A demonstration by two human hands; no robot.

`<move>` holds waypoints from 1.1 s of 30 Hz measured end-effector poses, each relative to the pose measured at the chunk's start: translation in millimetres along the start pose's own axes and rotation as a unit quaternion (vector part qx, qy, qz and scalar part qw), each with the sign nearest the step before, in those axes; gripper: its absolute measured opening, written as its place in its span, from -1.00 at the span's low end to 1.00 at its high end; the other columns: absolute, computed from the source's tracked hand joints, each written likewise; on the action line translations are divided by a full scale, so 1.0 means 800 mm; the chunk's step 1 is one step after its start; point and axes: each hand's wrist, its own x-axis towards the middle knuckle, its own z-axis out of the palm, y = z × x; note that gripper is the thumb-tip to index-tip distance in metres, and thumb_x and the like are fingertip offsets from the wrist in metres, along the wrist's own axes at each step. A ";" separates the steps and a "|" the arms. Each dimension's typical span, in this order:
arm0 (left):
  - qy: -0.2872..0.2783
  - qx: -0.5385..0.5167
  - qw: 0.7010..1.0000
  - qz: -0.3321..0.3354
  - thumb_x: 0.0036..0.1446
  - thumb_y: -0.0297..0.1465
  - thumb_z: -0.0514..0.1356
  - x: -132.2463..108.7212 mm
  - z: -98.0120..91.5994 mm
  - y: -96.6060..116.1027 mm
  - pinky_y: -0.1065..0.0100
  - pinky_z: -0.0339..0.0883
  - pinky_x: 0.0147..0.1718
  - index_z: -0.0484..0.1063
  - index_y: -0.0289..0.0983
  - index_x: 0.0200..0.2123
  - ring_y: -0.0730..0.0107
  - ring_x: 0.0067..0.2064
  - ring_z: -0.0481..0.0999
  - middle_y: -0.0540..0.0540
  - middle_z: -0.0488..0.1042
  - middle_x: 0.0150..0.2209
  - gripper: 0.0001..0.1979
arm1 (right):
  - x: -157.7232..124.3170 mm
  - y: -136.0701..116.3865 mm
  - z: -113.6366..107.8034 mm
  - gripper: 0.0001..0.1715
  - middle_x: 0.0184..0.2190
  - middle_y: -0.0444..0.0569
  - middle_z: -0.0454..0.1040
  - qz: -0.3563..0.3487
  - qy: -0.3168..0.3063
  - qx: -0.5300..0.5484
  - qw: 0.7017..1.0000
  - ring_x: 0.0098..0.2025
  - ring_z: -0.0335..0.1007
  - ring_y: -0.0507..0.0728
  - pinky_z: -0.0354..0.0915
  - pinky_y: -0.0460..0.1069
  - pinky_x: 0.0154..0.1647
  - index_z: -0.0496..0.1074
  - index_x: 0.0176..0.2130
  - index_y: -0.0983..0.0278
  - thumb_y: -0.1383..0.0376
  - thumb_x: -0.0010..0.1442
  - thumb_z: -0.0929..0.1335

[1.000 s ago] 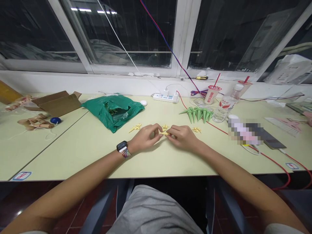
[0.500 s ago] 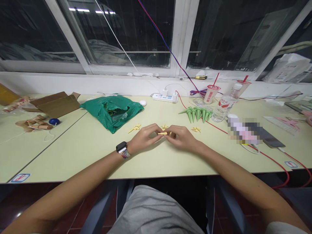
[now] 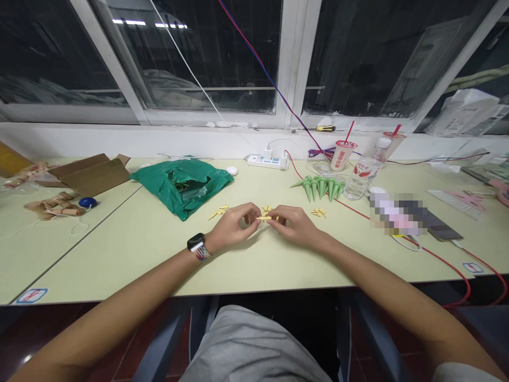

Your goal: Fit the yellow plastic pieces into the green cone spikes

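Pinching small yellow paper piece (image 3: 264,217) between left hand (image 3: 233,227) and right hand (image 3: 292,225), just above table (image 3: 131,249) centre. Piece thin, pale, horizontal; fold detail too small, ends hidden by fingertips.

Small yellow paper piece (image 3: 264,218), level, pinched

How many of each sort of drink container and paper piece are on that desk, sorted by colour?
Green paper cones: about 8, in one cluster
Yellow paper piece held between left hand and right hand: 1
Yellow loose heaps: 3
Red-and-white cups with straws: 2
Clear bottle: 1
Total: about 15
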 end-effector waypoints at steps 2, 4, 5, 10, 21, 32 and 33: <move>0.009 -0.001 1.000 0.000 0.36 -0.29 0.22 0.000 0.000 -0.002 0.37 0.38 -0.36 0.46 -0.23 -0.20 0.41 -0.37 0.50 -0.03 0.54 -0.34 -0.87 | 0.000 0.001 0.000 -0.82 -0.29 -0.03 0.61 -0.002 0.004 0.000 1.000 -0.40 0.45 0.04 0.37 -0.04 -0.33 0.56 -0.12 0.24 0.20 0.43 0.38; 0.012 -0.007 1.000 0.000 0.38 -0.27 0.22 0.000 0.000 -0.004 0.38 0.37 -0.37 0.48 -0.24 -0.20 0.42 -0.36 0.50 -0.05 0.55 -0.33 -0.84 | 0.000 0.001 0.000 -0.82 -0.29 -0.03 0.61 -0.001 0.009 -0.001 1.000 -0.41 0.44 0.04 0.37 -0.03 -0.34 0.56 -0.13 0.24 0.20 0.43 0.38; 0.012 -0.009 1.000 -0.003 0.40 -0.26 0.21 0.001 -0.001 -0.005 0.38 0.37 -0.37 0.49 -0.24 -0.18 0.41 -0.36 0.50 -0.05 0.56 -0.32 -0.83 | 0.000 0.001 0.000 -0.82 -0.29 -0.03 0.61 0.000 0.011 -0.001 1.000 -0.41 0.44 0.04 0.37 -0.03 -0.34 0.56 -0.13 0.23 0.20 0.43 0.38; -0.011 0.021 0.999 -0.021 0.47 -0.22 0.11 0.003 -0.002 -0.009 0.35 0.33 -0.33 0.50 -0.24 -0.27 0.39 -0.34 0.51 -0.05 0.57 -0.34 -0.70 | 0.000 0.002 0.000 -0.81 -0.28 -0.03 0.60 0.005 0.019 -0.002 1.000 -0.41 0.44 0.04 0.37 -0.04 -0.35 0.55 -0.11 0.23 0.19 0.44 0.37; -0.031 -0.006 0.999 -0.031 0.42 -0.20 0.19 0.001 0.000 -0.008 0.37 0.31 -0.36 0.49 -0.22 -0.13 0.40 -0.36 0.48 -0.01 0.52 -0.35 -0.78 | -0.001 0.005 0.002 -0.85 -0.26 -0.04 0.61 0.006 0.014 -0.009 1.000 -0.40 0.44 0.03 0.36 -0.05 -0.33 0.54 -0.12 0.24 0.23 0.42 0.38; 0.045 0.093 0.994 -0.046 0.44 -0.25 0.10 0.001 -0.036 -0.044 0.28 0.34 -0.23 0.50 -0.23 -0.19 0.28 -0.24 0.52 -0.10 0.57 -0.24 -0.76 | -0.006 0.053 -0.068 -0.83 -0.31 -0.03 0.60 0.069 0.033 -0.131 0.988 -0.48 0.34 0.05 0.26 0.00 -0.34 0.55 -0.16 0.25 0.25 0.35 0.36; 0.059 0.104 0.991 -0.055 0.43 -0.25 0.10 0.001 -0.043 -0.053 0.28 0.35 -0.22 0.51 -0.23 -0.19 0.27 -0.23 0.52 -0.11 0.57 -0.23 -0.76 | -0.007 0.064 -0.083 -0.83 -0.34 -0.03 0.59 0.090 0.029 -0.158 0.983 -0.46 0.36 0.07 0.25 0.01 -0.33 0.55 -0.18 0.25 0.25 0.32 0.36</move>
